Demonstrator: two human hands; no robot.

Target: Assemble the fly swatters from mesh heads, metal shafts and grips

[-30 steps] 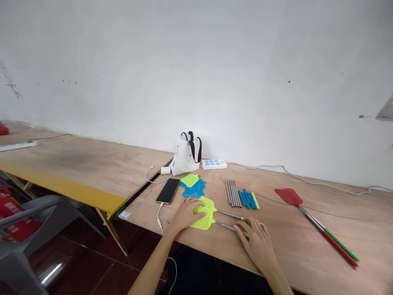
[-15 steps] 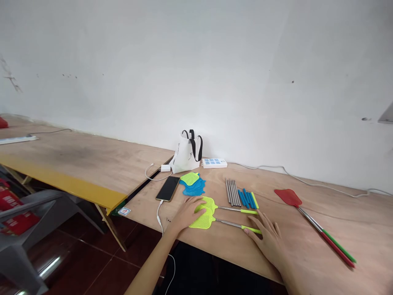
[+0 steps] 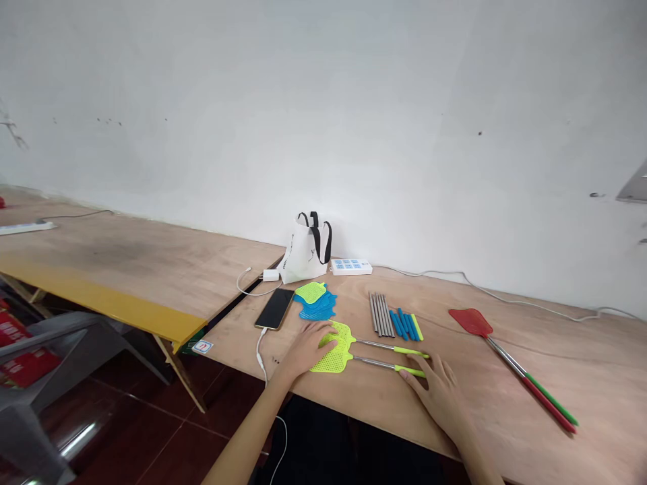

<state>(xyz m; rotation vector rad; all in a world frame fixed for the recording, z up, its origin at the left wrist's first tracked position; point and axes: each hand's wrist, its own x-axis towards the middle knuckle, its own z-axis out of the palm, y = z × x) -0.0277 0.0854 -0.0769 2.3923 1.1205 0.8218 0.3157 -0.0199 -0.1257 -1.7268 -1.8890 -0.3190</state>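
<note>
Two yellow-green fly swatters [image 3: 336, 350] lie side by side on the plywood table [image 3: 485, 391], their metal shafts pointing right. My left hand [image 3: 304, 349] rests flat on their mesh heads, fingers spread. My right hand [image 3: 439, 391] lies open on the table with its fingertips touching the yellow-green handle ends [image 3: 412, 369]. Behind the left hand is a stack of blue swatter heads [image 3: 318, 306] with a yellow-green one [image 3: 310, 292] on top.
A phone [image 3: 275, 308] on a white cable lies left of the heads. Loose metal rods [image 3: 380, 314] and blue grips [image 3: 403, 325] sit behind. A red swatter [image 3: 472, 321] with red and green handles lies right. A white bag [image 3: 306, 254] and power strip [image 3: 350, 267] stand by the wall.
The swatter shafts have been drawn out longer to the right; my right hand slid right along with the handle ends. My left hand stayed on the heads.
</note>
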